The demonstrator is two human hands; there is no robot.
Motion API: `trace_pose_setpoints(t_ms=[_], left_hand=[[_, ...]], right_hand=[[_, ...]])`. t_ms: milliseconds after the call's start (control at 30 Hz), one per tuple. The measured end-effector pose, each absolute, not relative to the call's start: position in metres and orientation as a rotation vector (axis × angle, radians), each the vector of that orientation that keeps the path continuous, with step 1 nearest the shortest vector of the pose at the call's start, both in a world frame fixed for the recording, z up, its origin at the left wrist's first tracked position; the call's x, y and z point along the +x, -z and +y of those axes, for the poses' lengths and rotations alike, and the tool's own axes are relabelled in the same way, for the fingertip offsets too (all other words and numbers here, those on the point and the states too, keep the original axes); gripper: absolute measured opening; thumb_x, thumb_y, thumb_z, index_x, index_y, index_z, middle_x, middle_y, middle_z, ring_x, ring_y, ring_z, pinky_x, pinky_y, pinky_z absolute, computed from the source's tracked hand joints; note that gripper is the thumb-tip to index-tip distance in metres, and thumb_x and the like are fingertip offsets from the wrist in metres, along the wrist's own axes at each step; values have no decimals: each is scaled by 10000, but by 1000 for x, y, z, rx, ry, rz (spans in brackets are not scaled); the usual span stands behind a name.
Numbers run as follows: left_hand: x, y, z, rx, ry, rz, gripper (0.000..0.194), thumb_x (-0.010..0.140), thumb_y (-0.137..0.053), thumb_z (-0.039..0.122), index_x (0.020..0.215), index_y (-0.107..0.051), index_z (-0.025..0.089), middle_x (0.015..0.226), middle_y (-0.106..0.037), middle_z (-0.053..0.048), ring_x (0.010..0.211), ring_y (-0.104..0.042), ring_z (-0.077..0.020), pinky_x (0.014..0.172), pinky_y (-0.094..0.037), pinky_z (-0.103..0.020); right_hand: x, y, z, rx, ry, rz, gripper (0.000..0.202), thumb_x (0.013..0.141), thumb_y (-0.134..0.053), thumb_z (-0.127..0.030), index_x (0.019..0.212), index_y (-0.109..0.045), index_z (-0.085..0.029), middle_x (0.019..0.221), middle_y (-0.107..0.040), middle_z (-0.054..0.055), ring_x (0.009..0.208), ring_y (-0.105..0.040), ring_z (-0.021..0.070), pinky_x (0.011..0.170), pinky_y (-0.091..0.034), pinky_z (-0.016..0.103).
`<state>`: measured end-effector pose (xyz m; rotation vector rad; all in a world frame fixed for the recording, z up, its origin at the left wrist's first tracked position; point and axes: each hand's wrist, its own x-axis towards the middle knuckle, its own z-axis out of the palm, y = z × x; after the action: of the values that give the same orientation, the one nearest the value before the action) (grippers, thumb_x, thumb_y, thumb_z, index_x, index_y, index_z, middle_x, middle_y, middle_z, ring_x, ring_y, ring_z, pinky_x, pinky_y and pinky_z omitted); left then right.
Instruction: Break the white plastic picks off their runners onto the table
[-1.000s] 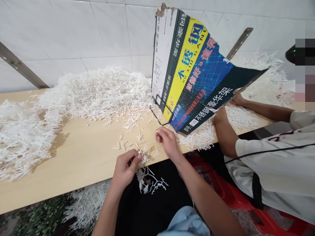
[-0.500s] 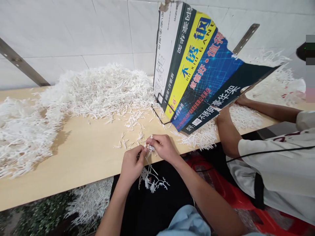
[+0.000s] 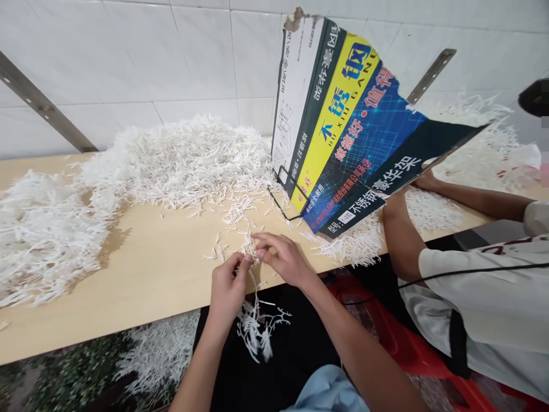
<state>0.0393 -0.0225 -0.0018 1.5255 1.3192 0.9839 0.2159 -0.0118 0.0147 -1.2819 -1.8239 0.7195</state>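
My left hand (image 3: 228,286) pinches the upper end of a white, branching, plastic-looking sprig (image 3: 256,332) between thumb and fingertips. The sprig dangles below over my dark-clothed lap, its tufts and forked twigs spread. Just to the right, my right hand (image 3: 282,260) has its fingers apart and stretched out near the sprig's top; nothing shows clearly held in it. Small loose white pieces (image 3: 238,212) lie scattered on the wooden table (image 3: 163,274) beyond my fingertips.
A large heap of white pieces (image 3: 184,160) lies against the tiled wall, with white sprigs (image 3: 38,240) at left. A printed cardboard sheet (image 3: 338,137) leans in a black wire stand (image 3: 286,197). Behind it, a co-worker's arm (image 3: 401,223) rests at the right. White sprigs (image 3: 158,349) also sit below the table.
My right hand's fingers have opened and drawn slightly off the sprig. The sprig hangs a little lower from my left hand, and the view has shifted slightly.
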Motion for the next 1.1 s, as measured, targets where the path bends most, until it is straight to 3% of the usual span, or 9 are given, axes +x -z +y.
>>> trace_pose_setpoints(t_ms=[100, 233, 333, 500, 667, 767, 867, 1000, 1100], left_hand=[[41, 1, -20, 1542, -953, 1293, 400, 979, -536, 495, 731, -593, 185, 643, -527, 30, 636, -460, -136, 609, -326, -257], [35, 0, -21, 1653, -823, 1267, 403, 973, -523, 480, 709, -600, 185, 585, -497, 34, 585, -448, -133, 592, -308, -262], [29, 1, -24, 1646, -854, 1280, 426, 965, -532, 507, 700, -612, 182, 601, -519, 27, 609, -468, -138, 611, -324, -260], [32, 0, -25, 1544, -973, 1319, 422, 973, -526, 526, 744, -618, 185, 647, -555, 24, 651, -492, -146, 634, -346, -257], [35, 0, -23, 1571, -954, 1309, 402, 979, -529, 508, 762, -631, 185, 657, -555, 26, 655, -486, -145, 642, -345, -255], [32, 2, -24, 1633, -900, 1295, 421, 969, -544, 510, 709, -603, 184, 599, -479, 38, 612, -436, -137, 612, -313, -258], [29, 5, -25, 1607, -933, 1313, 422, 964, -551, 517, 716, -617, 182, 614, -508, 31, 629, -453, -142, 610, -318, -256], [31, 4, -25, 1531, -1007, 1333, 397, 967, -550, 513, 768, -638, 180, 670, -572, 16, 673, -492, -151, 622, -349, -246], [33, 2, -25, 1510, -1033, 1315, 407, 970, -545, 517, 752, -617, 180, 658, -549, 21, 666, -479, -146, 623, -354, -241]], right_hand=[[216, -11, -8, -1312, -779, -1879, 285, 983, -627, -435, 873, -772, -216, 803, -753, 25, 776, -659, 180, 807, -467, 308], [222, 3, 1, -1389, -791, -1410, 346, 994, -562, -390, 747, -703, -192, 575, -602, -12, 558, -546, 145, 588, -411, 263], [225, 7, 4, -1384, -694, -1191, 339, 997, -544, -411, 784, -686, -188, 624, -623, 6, 606, -584, 162, 611, -450, 270], [218, -10, -6, -1226, -807, -1594, 384, 1005, -568, -442, 1313, -662, -233, 1199, -752, 87, 1051, -695, 216, 895, -522, 323], [218, -9, -6, -1245, -911, -1775, 285, 993, -588, -378, 824, -745, -212, 752, -748, 18, 731, -682, 173, 778, -504, 295], [224, 5, 3, -1342, -818, -1339, 349, 1003, -531, -386, 750, -674, -192, 598, -629, 1, 568, -581, 150, 602, -449, 267], [225, 8, 6, -1291, -793, -1174, 298, 989, -556, -419, 873, -692, -181, 709, -686, 31, 671, -635, 167, 652, -489, 274], [219, -10, -3, -1199, -897, -1541, 322, 968, -631, -401, 1230, -702, -227, 1179, -752, 86, 1000, -700, 199, 834, -522, 305], [215, -16, -9, -1177, -882, -1836, 226, 931, -698, -413, 1036, -783, -232, 974, -784, 48, 889, -704, 193, 897, -497, 336]])
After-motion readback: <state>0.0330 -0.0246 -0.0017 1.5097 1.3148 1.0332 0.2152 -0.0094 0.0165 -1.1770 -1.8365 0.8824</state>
